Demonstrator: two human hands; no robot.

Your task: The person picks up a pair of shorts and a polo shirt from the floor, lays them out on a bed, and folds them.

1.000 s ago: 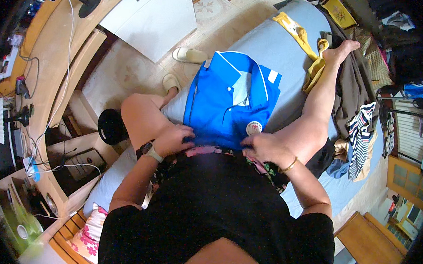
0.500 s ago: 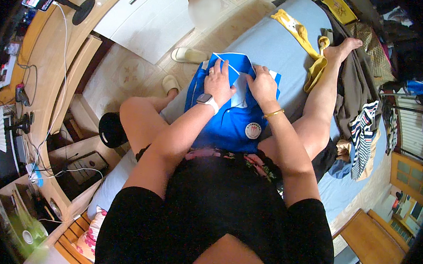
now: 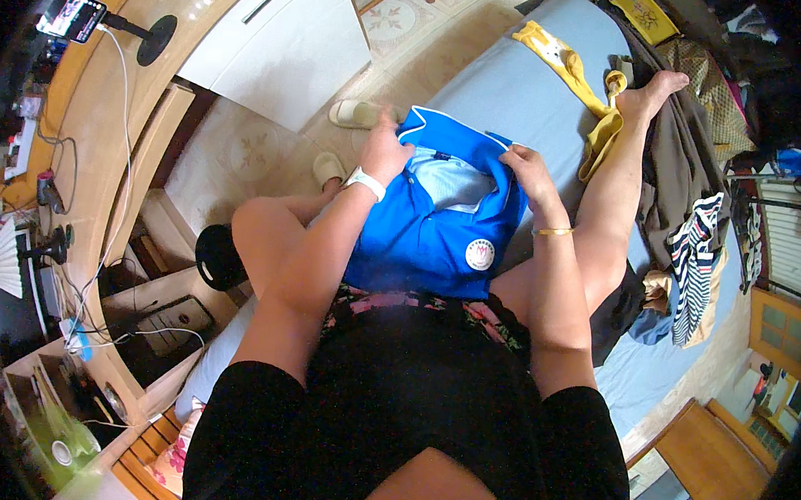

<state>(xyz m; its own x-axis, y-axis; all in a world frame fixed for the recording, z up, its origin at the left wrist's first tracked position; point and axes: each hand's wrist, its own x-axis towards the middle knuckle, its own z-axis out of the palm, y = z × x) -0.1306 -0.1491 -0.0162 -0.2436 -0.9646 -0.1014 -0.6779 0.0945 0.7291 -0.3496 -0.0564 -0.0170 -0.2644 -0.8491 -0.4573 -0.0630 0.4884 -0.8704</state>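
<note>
Across my lap lies a blue polo shirt (image 3: pixel 410 241) with a white-edged collar (image 3: pixel 455 135) and a round white badge (image 3: pixel 480 254) on its chest. The neck opening faces up and shows the pale inside of the cloth. My left hand (image 3: pixel 387 151), with a white-banded watch on its wrist, grips the collar's left side. On the other side, my right hand (image 3: pixel 528 173) pinches the collar's right end between thumb and fingers; a gold bangle is on that wrist. The collar is spread upright between both hands.
I sit on a bed with a blue sheet (image 3: pixel 487 80). Yellow garment (image 3: pixel 571 71) and striped clothing (image 3: pixel 697 261) lie to the right. At left stand a wooden desk (image 3: pixel 135 129), a phone on a stand (image 3: pixel 69 15) and a white cabinet (image 3: pixel 294 52). Slippers (image 3: pixel 363 115) are on the floor.
My hands have moved apart, the left one outward to the left and the right one to the right. The collar, folded over before, now stands spread with the neck open.
</note>
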